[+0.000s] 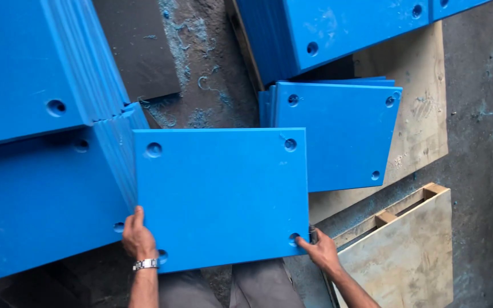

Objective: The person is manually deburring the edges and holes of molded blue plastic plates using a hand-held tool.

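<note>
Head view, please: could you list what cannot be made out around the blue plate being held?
- Left stack: plate count unknown, cut off by the frame's left and top edges.
- Floor under the plate: hidden by it.
- Left hand and right hand: fingers tucked under the plate's lower corners, out of sight.
- Pallet: bottom cut off by the frame's lower edge.

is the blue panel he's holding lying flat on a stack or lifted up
Lifted, it seems: the blue panel is gripped at its lower corners by the left hand and right hand, overlapping the stacks behind.
</note>
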